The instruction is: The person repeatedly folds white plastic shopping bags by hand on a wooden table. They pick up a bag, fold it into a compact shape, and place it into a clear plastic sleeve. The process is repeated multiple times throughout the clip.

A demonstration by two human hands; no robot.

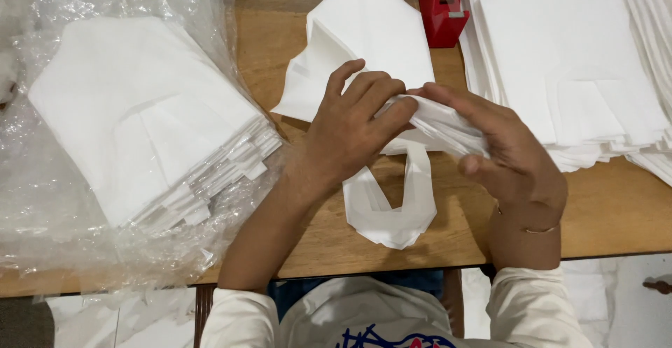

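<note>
I keep my left hand (353, 128) and right hand (500, 145) pinched shut on the white folded bag (420, 121), pressing layers flat and edges aligned above its dangling handles (392, 208).

Both hands (413, 135) pinching a folded white bag (392, 173) over wooden table (616, 208)

White bags (392, 145) and white stacks (154, 117), a clear wrap (42, 201), a red tape dispenser (442, 12), a tan wooden counter (616, 208).
</note>
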